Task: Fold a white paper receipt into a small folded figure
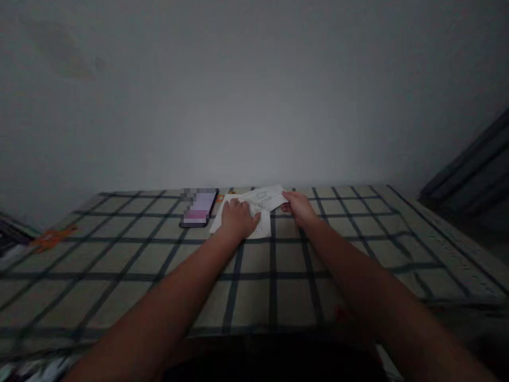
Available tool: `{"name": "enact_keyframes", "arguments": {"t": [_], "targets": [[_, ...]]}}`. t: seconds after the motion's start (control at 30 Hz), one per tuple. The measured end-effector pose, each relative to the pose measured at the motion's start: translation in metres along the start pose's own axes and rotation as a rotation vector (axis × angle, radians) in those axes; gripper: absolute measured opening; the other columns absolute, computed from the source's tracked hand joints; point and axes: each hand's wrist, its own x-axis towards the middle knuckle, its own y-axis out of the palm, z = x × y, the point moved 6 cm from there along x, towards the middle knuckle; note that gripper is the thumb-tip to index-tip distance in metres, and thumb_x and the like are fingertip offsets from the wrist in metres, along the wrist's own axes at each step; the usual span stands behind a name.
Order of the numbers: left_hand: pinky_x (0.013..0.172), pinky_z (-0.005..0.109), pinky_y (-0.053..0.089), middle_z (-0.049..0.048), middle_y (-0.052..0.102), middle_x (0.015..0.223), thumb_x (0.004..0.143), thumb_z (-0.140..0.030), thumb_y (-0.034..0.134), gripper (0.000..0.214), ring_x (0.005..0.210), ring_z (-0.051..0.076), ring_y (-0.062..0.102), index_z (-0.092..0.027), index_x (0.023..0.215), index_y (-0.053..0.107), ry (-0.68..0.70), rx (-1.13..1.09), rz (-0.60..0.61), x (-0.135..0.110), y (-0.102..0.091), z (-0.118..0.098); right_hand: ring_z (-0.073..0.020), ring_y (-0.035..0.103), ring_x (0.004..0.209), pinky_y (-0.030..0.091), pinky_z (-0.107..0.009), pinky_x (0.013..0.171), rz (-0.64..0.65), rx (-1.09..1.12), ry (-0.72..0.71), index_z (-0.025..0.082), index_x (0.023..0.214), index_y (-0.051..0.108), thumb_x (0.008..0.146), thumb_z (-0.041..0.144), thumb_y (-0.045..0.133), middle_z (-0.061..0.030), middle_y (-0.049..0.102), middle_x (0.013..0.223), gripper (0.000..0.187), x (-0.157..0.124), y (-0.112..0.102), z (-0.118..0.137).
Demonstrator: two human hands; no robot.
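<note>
White paper sheets point(263, 227) lie on the checked cloth, partly under my left hand point(237, 218). That hand rests on the paper with its fingers spread out. My right hand point(299, 208) pinches the right edge of a printed sheet of paper point(264, 197), which is raised and tilted above the others. Dark lines and a small drawn box show on this sheet, too small to read. Whether the raised sheet is joined to the paper below, I cannot tell. A smartphone point(199, 208) with a blurred screen lies just left of the paper.
The table's checked cloth point(139, 260) reaches back to a grey wall point(254, 106). An orange patterned patch point(53, 237) shows at the far left. Dark folded fabric point(473, 164) hangs at the right. The light is dim.
</note>
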Motion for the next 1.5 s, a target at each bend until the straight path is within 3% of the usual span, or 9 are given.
{"name": "enact_keyframes", "arguments": {"t": [0.5, 0.77, 1.17, 1.37, 1.5], "targets": [[0.103, 0.049, 0.027, 0.0277, 0.060, 0.122, 0.089, -0.058, 0.034, 0.068, 0.121, 0.039, 0.047, -0.001, 0.117, 0.060, -0.019, -0.024, -0.011, 0.000, 0.000, -0.001, -0.0064, 0.050, 0.043, 0.041, -0.019, 0.042, -0.102, 0.105, 0.012, 0.014, 0.075, 0.061, 0.086, 0.016, 0.057, -0.0003, 0.064, 0.062, 0.012, -0.001, -0.007, 0.002], [0.100, 0.050, 0.029, 0.0298, 0.059, 0.120, 0.089, -0.058, 0.034, 0.070, 0.119, 0.040, 0.047, 0.001, 0.116, 0.060, -0.018, -0.038, 0.008, 0.001, 0.001, -0.001, -0.0060, 0.048, 0.043, 0.041, -0.017, 0.042, -0.240, 0.222, 0.010, 0.018, 0.080, 0.055, 0.091, 0.017, 0.048, 0.0024, 0.062, 0.063, 0.013, -0.001, -0.022, 0.009], [0.107, 0.054, 0.021, 0.0256, 0.044, 0.145, 0.090, -0.055, 0.032, 0.069, 0.134, 0.039, 0.035, -0.002, 0.129, 0.055, -0.035, 0.005, -0.036, -0.002, 0.001, -0.002, -0.0063, 0.048, 0.042, 0.042, -0.018, 0.042, -0.197, 0.208, 0.000, 0.017, 0.079, 0.056, 0.093, 0.019, 0.048, 0.0020, 0.062, 0.063, 0.016, -0.003, -0.018, 0.011], [0.104, 0.052, 0.028, 0.0279, 0.054, 0.133, 0.092, -0.052, 0.031, 0.068, 0.125, 0.038, 0.045, 0.002, 0.125, 0.056, 0.020, -0.033, -0.035, -0.002, 0.004, -0.003, -0.0061, 0.047, 0.042, 0.042, -0.018, 0.043, -0.194, 0.190, -0.019, 0.018, 0.079, 0.055, 0.092, 0.021, 0.051, 0.0032, 0.060, 0.060, 0.015, -0.002, -0.018, 0.009], [0.104, 0.053, 0.028, 0.0264, 0.053, 0.134, 0.092, -0.051, 0.032, 0.066, 0.126, 0.039, 0.044, -0.005, 0.137, 0.048, 0.026, -0.068, -0.036, -0.002, 0.005, -0.002, -0.0057, 0.048, 0.043, 0.042, -0.017, 0.043, -0.218, 0.181, -0.040, 0.019, 0.079, 0.055, 0.091, 0.023, 0.054, 0.0035, 0.061, 0.061, 0.012, 0.000, -0.022, 0.009]]}}
